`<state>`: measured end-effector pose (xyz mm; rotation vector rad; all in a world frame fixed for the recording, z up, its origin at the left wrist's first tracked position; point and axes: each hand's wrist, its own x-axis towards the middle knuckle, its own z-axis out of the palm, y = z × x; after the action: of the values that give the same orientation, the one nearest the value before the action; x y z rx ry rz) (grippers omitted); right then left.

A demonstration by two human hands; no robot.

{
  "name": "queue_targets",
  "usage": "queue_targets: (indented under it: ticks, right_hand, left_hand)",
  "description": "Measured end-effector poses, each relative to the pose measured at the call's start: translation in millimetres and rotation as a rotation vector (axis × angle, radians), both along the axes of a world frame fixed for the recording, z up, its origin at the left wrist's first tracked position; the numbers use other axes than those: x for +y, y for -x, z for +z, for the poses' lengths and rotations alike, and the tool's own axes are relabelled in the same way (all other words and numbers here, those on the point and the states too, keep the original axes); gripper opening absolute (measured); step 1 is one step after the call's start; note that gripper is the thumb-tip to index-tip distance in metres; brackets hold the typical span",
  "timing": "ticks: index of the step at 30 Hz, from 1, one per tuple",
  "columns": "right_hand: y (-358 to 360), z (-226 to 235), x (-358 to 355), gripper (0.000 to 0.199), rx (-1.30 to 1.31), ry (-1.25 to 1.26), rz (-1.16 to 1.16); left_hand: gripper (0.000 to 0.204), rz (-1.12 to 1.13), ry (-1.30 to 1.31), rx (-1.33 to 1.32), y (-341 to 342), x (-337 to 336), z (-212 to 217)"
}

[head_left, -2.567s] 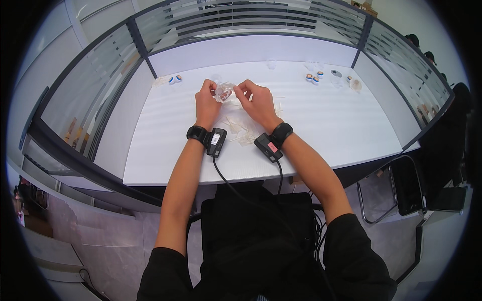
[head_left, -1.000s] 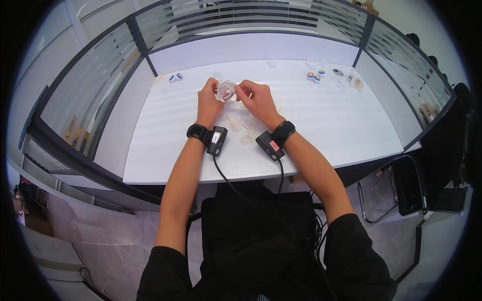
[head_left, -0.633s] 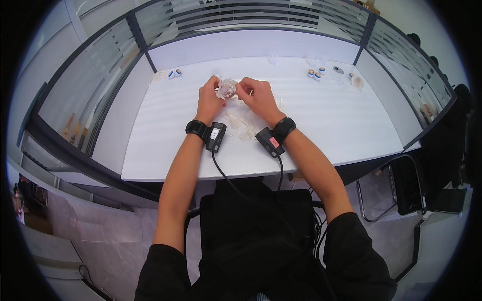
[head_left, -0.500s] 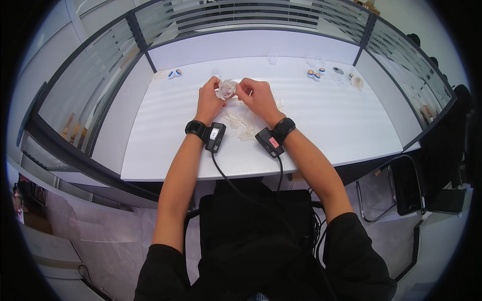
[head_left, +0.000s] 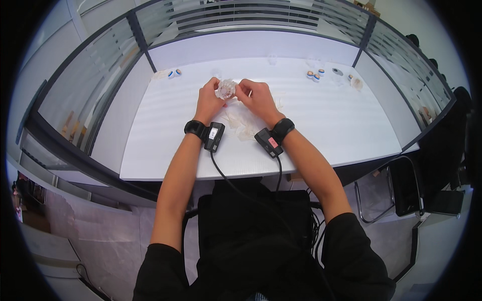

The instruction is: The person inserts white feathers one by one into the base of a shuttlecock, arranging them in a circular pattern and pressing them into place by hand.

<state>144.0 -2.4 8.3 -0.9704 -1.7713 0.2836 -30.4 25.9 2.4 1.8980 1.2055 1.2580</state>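
A translucent whitish ruffled piece shaped like a flower (head_left: 227, 88) is held above the white desk, in front of me. My left hand (head_left: 207, 102) is closed on its left side, the fingers partly behind it. From the right, my right hand (head_left: 258, 98) pinches at its edge with thumb and bent fingers; the exact grip is too small to see. Under and just nearer than my hands lies a loose heap of thin, pale, translucent petal-like scraps (head_left: 241, 124) on the desk. Each wrist wears a black band with a small cabled box.
Several small blue-and-white rolls with orange tops (head_left: 316, 76) stand at the back right, near a grey ring (head_left: 337, 72) and a pale ruffled piece (head_left: 356, 83). Two similar rolls (head_left: 174, 73) sit at the back left. Partition walls (head_left: 256, 46) edge the desk (head_left: 165, 145).
The flower-like piece has turned slightly between my hands. My hands and arms have hardly moved.
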Motion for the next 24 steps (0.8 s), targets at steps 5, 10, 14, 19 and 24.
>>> queue_targets:
  ticks: [5,10,14,19,24]
  right_hand:
    - [3,2,-4,0.023,-0.02,-0.036,-0.057]
    - [1,5,-7,0.022,-0.016,-0.019,-0.172]
    - [5,7,-8,0.022,-0.016,-0.009,-0.177]
    - [3,4,-7,0.025,-0.006,-0.005,-0.217]
    - [0,2,-3,0.026,0.003,-0.046,-0.226]
  left_hand:
    - [0.03,0.011,0.043,-0.033,-1,-1,-1]
    - [0.035,-0.091,0.034,-0.082,-5,3,-3]
    - [0.04,-0.142,-0.05,0.047,2,8,-13]
    - [0.04,-0.196,-0.004,-0.053,-3,8,-16]
    - [0.034,-0.178,-0.003,0.02,-4,6,-9]
